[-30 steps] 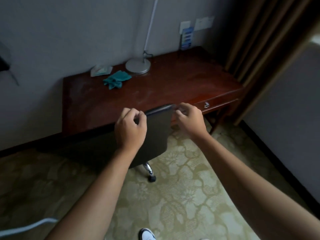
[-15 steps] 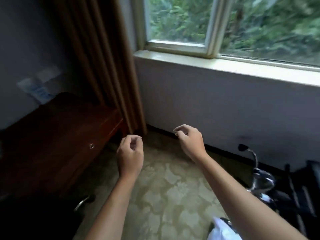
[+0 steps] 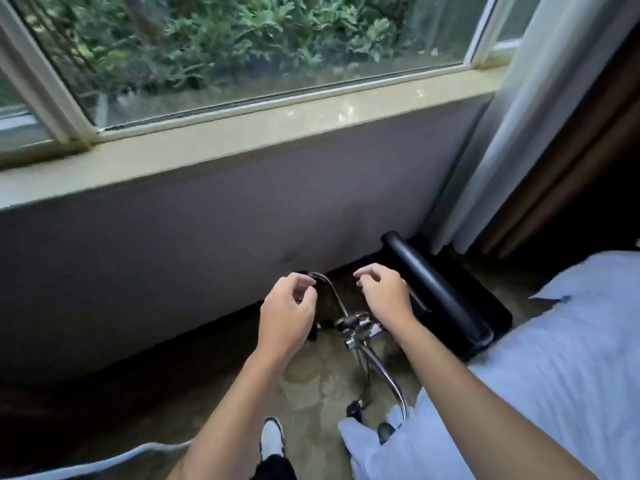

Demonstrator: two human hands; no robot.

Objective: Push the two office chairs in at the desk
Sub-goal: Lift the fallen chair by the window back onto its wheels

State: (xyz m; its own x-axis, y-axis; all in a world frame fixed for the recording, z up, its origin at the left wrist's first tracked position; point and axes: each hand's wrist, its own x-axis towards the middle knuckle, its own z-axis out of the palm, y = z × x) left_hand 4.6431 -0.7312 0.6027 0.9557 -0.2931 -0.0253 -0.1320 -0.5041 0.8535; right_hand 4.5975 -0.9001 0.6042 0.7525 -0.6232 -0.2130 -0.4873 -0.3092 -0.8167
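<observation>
two hands are now empty and held out in front of the body: the left hand [image 3: 289, 311] is loosely curled around nothing, and the right hand [image 3: 384, 294] hovers half closed with its fingers bent, gripping nothing either. a second ago both were clamped on the backrest of the first chair, which stood right at the counter; since then the view has swung away from the counter, past the brown curtain, to the wall under the window [image 3: 242, 46], so that chair and the counter are out of sight. the second office chair [image 3: 440, 296] lies tipped over on the carpet [image 3: 311, 382] below the sill, its black back and seat toward the pale curtain [image 3: 512, 126] and its chrome base [image 3: 360, 330] and casters pointing at the person, just beside a white bed cover [image 3: 554, 375]. a shoe [image 3: 272, 436] stands close to the base. the first chair looks done, judging by the release; the second appears to need righting before it can roll back to the counter, and both hands are poised above its metal legs, not yet touching.
</observation>
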